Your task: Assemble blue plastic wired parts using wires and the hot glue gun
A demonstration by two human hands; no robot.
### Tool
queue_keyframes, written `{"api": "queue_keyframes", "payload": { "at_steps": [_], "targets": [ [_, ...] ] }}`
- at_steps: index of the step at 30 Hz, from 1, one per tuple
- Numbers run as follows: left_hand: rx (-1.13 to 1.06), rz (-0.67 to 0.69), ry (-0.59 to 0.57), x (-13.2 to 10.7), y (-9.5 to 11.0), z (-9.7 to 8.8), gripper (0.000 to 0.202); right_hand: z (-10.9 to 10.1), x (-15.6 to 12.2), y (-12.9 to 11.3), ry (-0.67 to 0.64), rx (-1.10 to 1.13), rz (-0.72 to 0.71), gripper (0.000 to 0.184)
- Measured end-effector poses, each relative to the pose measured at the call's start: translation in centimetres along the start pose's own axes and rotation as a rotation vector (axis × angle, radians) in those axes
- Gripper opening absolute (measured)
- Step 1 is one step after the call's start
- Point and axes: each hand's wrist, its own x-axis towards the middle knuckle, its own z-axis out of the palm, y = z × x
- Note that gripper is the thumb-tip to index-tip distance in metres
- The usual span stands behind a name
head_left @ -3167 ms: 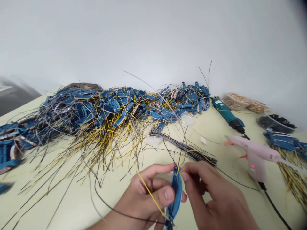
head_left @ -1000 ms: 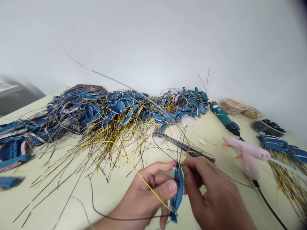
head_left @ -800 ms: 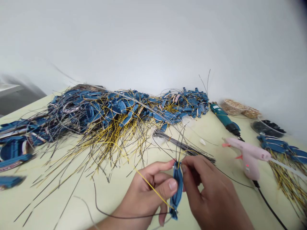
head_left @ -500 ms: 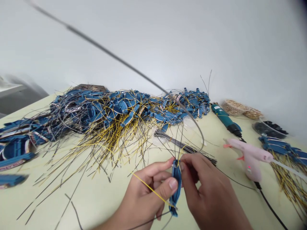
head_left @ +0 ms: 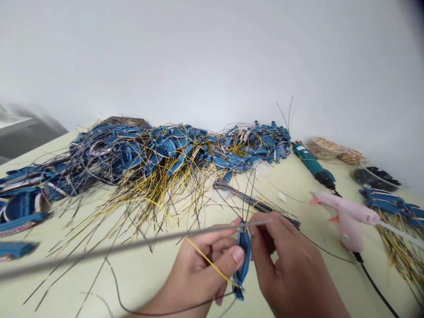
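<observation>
**Both hands pinch a blue piece**

The left hand (head_left: 202,269) grips the upright blue piece (head_left: 243,260) between thumb and curled fingers. The right hand (head_left: 291,269), palm down, pinches a blurred grey wire (head_left: 132,246) at the piece's top, above the counter (head_left: 159,278).

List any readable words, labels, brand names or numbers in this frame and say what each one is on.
No text can be read.
Teal rotary tool: a small white label near its far end, too small to read.
Blue pieces at the left edge: pale printed bands, too blurred to read.
Pink glue gun: only a red light, no lettering visible.
Blue piece held by both hands: no print visible.
</observation>
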Motion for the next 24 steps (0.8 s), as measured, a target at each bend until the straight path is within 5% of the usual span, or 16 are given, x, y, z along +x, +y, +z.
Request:
{"api": "queue_keyframes", "payload": {
  "at_steps": [15,24],
  "targets": [
    [-0.119,-0.057,0.0,0.0,-0.5,-0.2,0.054,-0.4,-0.3,-0.1,-0.002,-0.028,-0.015,0.011],
    [-0.232,-0.114,0.007,0.3,0.4,0.1,0.06,0.0,-1.0,0.1,0.039,0.097,0.13,0.012]
  ]
}}
